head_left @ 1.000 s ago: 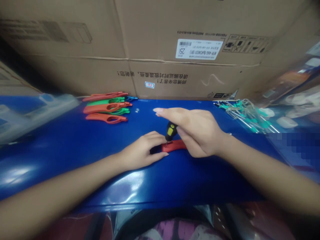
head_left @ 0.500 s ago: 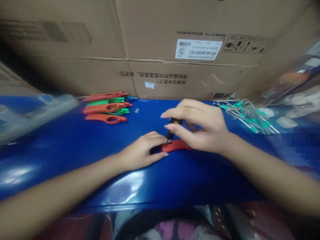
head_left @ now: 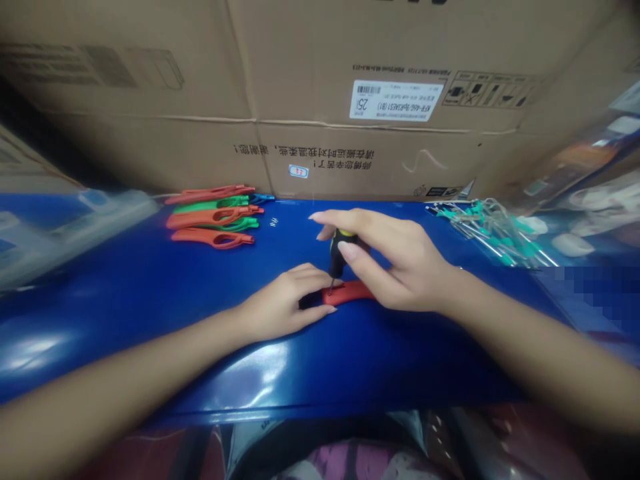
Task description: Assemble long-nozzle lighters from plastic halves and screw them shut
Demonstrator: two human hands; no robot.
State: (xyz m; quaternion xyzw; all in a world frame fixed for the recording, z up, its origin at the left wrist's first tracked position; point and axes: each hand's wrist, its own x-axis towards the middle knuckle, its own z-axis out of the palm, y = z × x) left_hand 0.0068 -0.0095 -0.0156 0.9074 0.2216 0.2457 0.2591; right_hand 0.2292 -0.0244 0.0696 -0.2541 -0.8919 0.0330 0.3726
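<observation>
A red plastic handle point(head_left: 353, 291) lies on the blue table. My left hand point(head_left: 286, 301) grips its left end, the thumb on the near side and the fingers on the far side. My right hand point(head_left: 395, 257) is closed around a short screwdriver point(head_left: 337, 257) with a black and yellow grip. The screwdriver stands nearly upright, its tip on the handle near my left fingertips. Whether a screw sits under the tip cannot be made out. The handle's right end is hidden behind my right hand.
Several red and green handles point(head_left: 215, 217) are stacked at the back left, with small metal screws point(head_left: 274, 222) beside them. Metal rods with teal parts point(head_left: 493, 230) lie at the back right. A clear plastic container point(head_left: 65, 230) stands left; a cardboard box point(head_left: 310, 80) walls the back.
My right hand has turned and shifted slightly left around the screwdriver, which now stands more upright. My left hand and the red handle have stayed in place.
</observation>
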